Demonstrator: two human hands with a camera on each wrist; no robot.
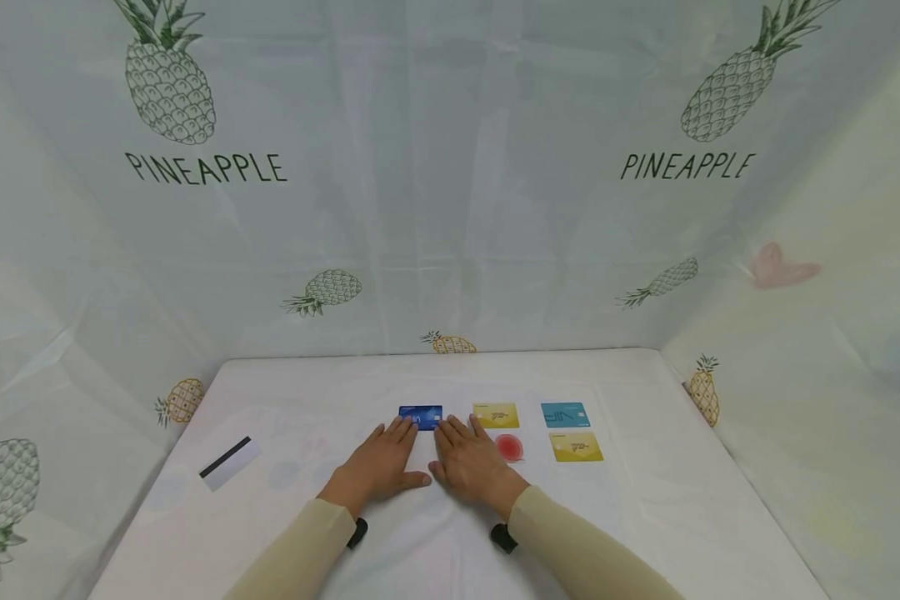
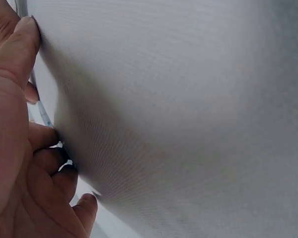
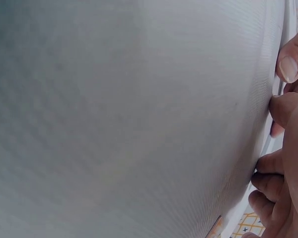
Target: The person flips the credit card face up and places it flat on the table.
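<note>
A dark blue card (image 1: 421,412) lies flat on the white cloth in the head view, its long sides running left to right. My left hand (image 1: 378,467) lies palm down with its fingertips at the card's lower left edge. Beside it, my right hand (image 1: 471,467) is also palm down, its fingertips at or near the card's lower right corner. The fingers of both hands are extended, and the thumbs point toward each other. In the wrist views, the left fingers (image 2: 42,136) and right fingers (image 3: 270,161) meet the cloth; the card cannot be made out clearly there.
Right of the hands lie a yellow card (image 1: 495,415), a teal card (image 1: 566,414) and another yellow card (image 1: 576,447). A red round spot (image 1: 508,447) shows on the cloth. At the left, a pale card with a black stripe (image 1: 229,463) lies tilted. Pineapple-printed sheeting (image 1: 450,208) surrounds the table.
</note>
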